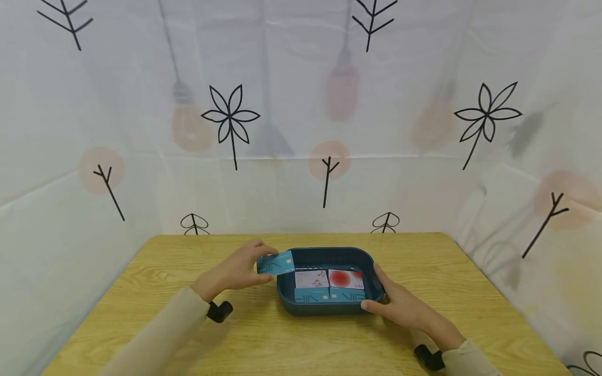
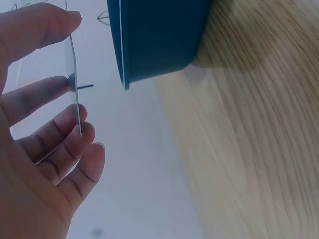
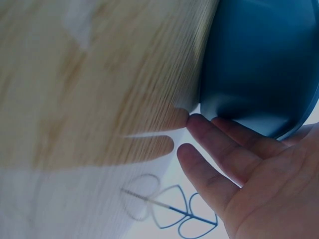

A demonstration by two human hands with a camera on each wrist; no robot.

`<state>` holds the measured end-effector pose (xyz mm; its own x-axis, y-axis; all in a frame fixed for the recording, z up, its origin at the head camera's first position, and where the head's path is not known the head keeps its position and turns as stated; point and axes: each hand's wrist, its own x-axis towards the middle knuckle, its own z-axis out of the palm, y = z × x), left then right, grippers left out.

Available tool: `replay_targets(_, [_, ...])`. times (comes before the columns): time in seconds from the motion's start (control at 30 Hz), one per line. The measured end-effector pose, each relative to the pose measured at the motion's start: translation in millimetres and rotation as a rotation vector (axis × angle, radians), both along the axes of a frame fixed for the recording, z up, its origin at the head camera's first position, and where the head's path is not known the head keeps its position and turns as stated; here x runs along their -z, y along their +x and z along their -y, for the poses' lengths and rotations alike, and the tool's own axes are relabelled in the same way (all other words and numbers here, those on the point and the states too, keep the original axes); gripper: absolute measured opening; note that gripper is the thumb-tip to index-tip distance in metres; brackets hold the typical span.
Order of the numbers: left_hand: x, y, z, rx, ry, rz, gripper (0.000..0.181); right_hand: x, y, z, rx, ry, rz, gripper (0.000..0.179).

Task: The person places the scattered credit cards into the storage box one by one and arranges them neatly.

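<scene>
In the head view my left hand [image 1: 240, 266] pinches a blue card [image 1: 276, 263] by its left side, just over the left rim of a dark teal tray [image 1: 324, 309]. From the left wrist camera the thin card [image 2: 75, 74] appears edge-on between thumb and fingers, apart from the tray wall. My right hand [image 1: 402, 305] rests on the tray's right end, thumb at the front rim and fingers along the outer side. Inside the tray lie two blue cards [image 1: 312, 295] in front, and behind them a pale pink card [image 1: 311, 279] and a white card with a red disc [image 1: 346, 279].
The tray stands on a wood-grain table [image 1: 244, 339]. A white curtain [image 1: 282, 198] printed with plants and bulbs hangs behind the table and along both sides. Each wrist carries a small black camera [image 1: 219, 312].
</scene>
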<state>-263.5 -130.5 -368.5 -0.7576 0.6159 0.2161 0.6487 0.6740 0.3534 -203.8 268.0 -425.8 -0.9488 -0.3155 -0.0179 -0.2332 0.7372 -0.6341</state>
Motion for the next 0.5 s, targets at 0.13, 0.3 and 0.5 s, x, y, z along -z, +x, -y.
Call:
replay_targets(0.13, [-2.4, -2.0, -13.9, 0.023, -0.014, 0.001, 0.051, 0.4, -0.5, -0.2, 0.001, 0.001, 0.004, 0.100])
replay_targets(0.3, [-1.5, -4.8, -29.4, 0.057, -0.060, -0.014, 0.051, -0.2, -0.5, -0.1, 0.001, 0.006, -0.006, 0.100])
replay_targets(0.5, [6.6, -11.2, -44.5, 0.072, -0.109, -0.034, 0.050, 0.2, 0.0, -0.2, -0.005, -0.002, -0.020, 0.100])
